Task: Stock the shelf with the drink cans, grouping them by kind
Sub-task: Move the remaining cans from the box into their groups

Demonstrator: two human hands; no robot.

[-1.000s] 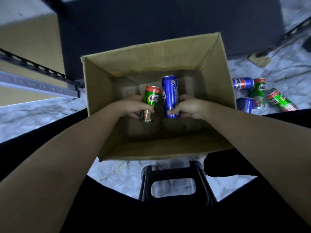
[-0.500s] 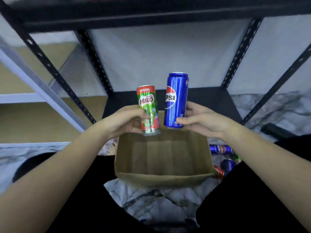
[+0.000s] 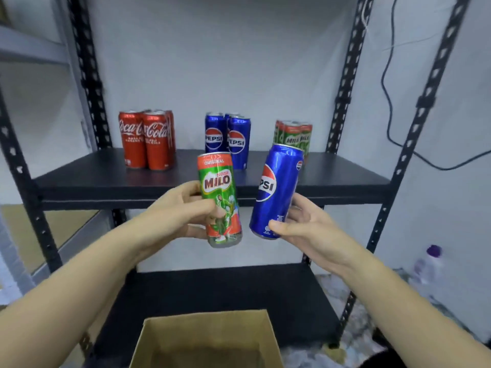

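Head view: a green-and-red Milo drink can (image 3: pixel 221 199) and a tall blue Pepsi drink can (image 3: pixel 276 191) are being held up side by side, near each other but not touching, in front of the black metal shelf board (image 3: pixel 106 179). The Milo can is standing roughly upright; the Pepsi can is tilting, its top leaning to the right.

Progress, as judged: three groups are already standing on the shelf, sorted by kind. A cluster of red Coca-Cola cans (image 3: pixel 146 139) is sitting at the left, a cluster of blue Pepsi cans (image 3: pixel 228 139) in the middle, and a cluster of green Milo cans (image 3: pixel 293 136) at the right, partly hidden behind the held Pepsi can. The two held cans are not yet placed. How many more are waiting cannot be told; the inside of the brown cardboard box (image 3: pixel 207 338) at the bottom edge is mostly out of sight.

The left hand (image 3: pixel 183 211) is wrapping its fingers round the lower half of the Milo can. The right hand (image 3: pixel 300 227) is gripping the Pepsi can near its base, thumb in front, fingers behind. Each can is sitting on the opposite side from its own group, so the placements will likely be crossing over.

Beyond: pale wall, a black cable (image 3: pixel 390 120) hanging at right, a blurred clear bottle with a purple cap (image 3: pixel 429 264) on the floor.
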